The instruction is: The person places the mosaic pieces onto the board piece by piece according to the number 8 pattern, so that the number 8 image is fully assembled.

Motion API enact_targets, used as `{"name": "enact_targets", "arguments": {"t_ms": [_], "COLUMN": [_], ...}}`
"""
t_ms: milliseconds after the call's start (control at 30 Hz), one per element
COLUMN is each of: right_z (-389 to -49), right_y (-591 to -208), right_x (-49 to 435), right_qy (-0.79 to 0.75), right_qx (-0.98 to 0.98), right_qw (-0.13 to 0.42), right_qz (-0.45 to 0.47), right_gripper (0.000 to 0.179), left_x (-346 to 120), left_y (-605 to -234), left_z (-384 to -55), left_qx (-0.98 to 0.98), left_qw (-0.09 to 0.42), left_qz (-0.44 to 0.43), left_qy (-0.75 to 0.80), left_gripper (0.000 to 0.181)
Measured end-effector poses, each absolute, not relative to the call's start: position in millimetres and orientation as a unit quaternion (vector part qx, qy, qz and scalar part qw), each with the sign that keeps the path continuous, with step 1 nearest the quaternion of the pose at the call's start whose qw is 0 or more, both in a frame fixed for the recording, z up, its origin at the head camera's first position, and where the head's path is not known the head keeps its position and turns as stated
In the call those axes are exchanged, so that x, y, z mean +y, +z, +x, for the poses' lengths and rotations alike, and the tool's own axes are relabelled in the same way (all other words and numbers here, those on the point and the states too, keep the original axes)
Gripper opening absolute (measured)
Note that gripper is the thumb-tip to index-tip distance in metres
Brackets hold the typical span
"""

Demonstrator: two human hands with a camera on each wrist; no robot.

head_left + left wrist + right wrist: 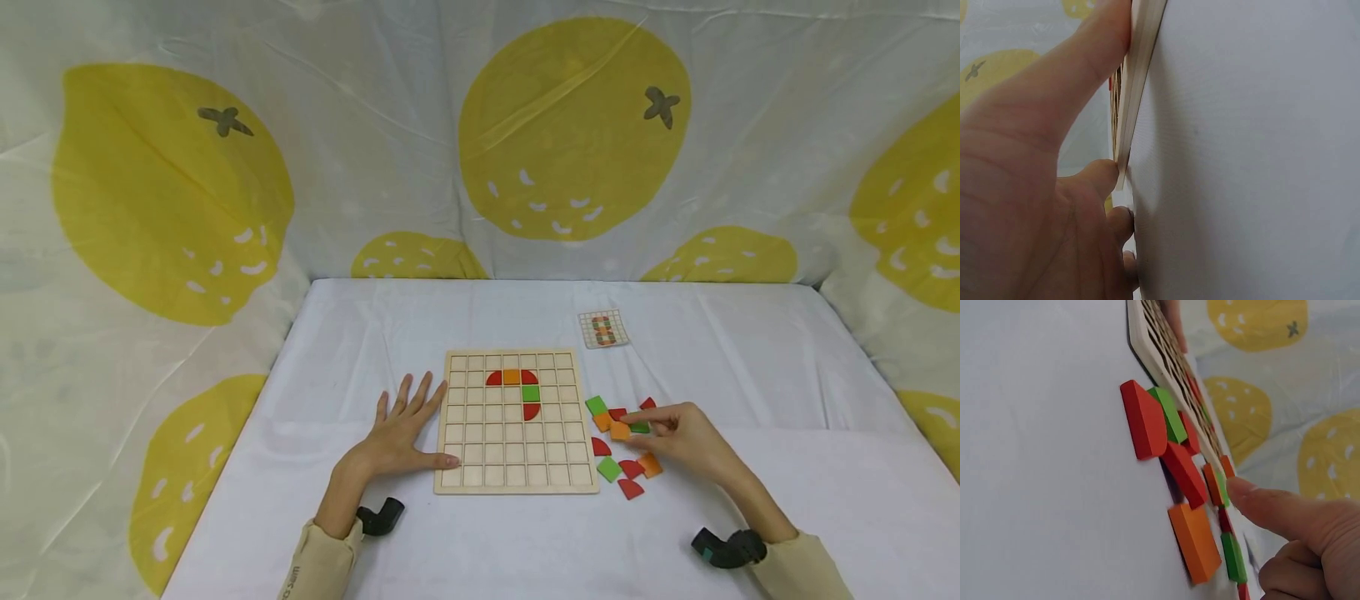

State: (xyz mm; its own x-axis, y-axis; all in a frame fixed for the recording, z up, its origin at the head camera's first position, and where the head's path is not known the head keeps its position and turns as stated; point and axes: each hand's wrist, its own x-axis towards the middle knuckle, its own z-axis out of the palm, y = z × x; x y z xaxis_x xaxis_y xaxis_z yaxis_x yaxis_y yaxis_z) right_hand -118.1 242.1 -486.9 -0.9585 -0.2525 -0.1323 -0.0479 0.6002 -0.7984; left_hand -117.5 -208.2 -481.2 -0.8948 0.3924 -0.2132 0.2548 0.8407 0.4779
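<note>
A wooden grid board (487, 429) lies flat, with several red, orange and green tiles set in its upper cells. My left hand (397, 437) is spread beside it. Its thumb (1079, 69) rests on the near left corner, and the index fingertip touches the left edge. Right of the board, my right hand (686, 437) reaches into a loose group of tiles. Between its thumb and index finger it pinches an orange square tile (619, 431), close over the others. Beside that tile lie another orange square (602, 422) and a light green square (596, 406).
A small pattern card (603, 329) lies beyond the board's far right corner. Nearer me are red quarter-circle tiles (631, 489), a green square (609, 469) and an orange square (1195, 542). A lemon-print cloth (397, 150) hangs behind the white-covered table (510, 550).
</note>
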Motion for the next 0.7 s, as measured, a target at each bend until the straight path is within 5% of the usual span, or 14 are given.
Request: {"name": "enact_targets", "arguments": {"t_ms": [700], "right_z": [-149.8], "right_y": [-481.8], "right_x": [115.4], "right_qy": [-0.484], "right_qx": [0.854], "right_qw": [0.129], "right_qz": [-0.144], "right_gripper": [0.026], "left_x": [-208.9], "left_y": [-480.0], "left_z": [-117.0], "left_qx": [0.946], "left_qw": [0.154], "left_qz": [0.172], "left_qy": [0.229], "left_gripper": [0.121]}}
